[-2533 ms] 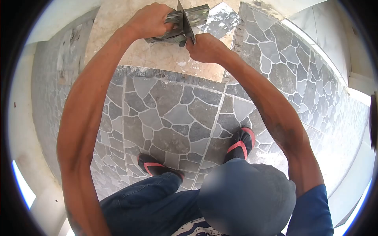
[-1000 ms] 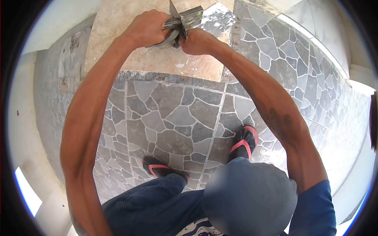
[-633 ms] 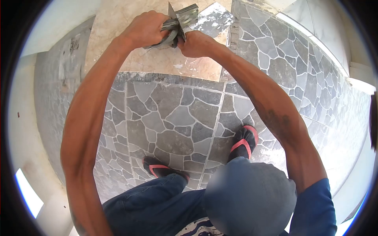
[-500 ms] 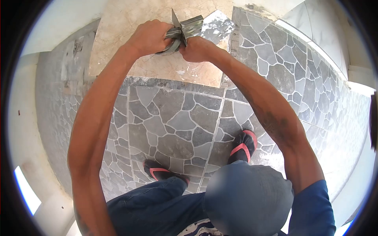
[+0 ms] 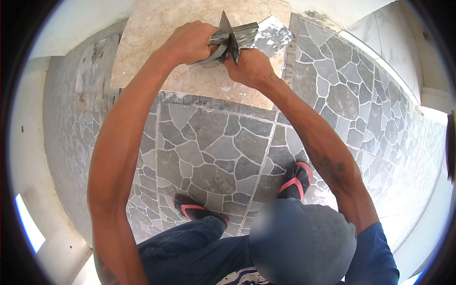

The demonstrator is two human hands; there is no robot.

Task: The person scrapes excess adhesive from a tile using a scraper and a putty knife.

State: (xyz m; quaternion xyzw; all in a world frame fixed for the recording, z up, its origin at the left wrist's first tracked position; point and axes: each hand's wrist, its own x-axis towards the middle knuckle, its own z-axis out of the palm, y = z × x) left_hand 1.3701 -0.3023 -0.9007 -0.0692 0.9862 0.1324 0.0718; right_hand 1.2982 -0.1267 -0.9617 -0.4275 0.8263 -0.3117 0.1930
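My left hand (image 5: pixel 192 42) is closed around a metal trowel (image 5: pixel 246 34) with a long, flat, grey-smeared blade. My right hand (image 5: pixel 251 66) is closed at the lower end of a dark, thin putty knife (image 5: pixel 229 35), its blade standing almost edge-on across the trowel. The two tools touch or nearly touch; their handles are mostly hidden by my fingers. Both hands are above a beige marble-look slab (image 5: pixel 190 83). Just beyond my right hand, a piece spattered with white (image 5: pixel 274 35) appears to lie on the slab's right side.
Grey stone-pattern floor tiles (image 5: pixel 213 147) surround the slab. Worn, stained boards (image 5: pixel 92 71) lie at the left. Pale walls (image 5: pixel 28 142) stand on the left and at the back. My feet in pink-strapped sandals (image 5: pixel 297 183) are below, near a person's grey cap (image 5: pixel 327 237).
The view has shifted slightly, so the slab and both hands appear farther right. My right hand has drawn a little down, and the putty knife blade has turned and shows more of its face.
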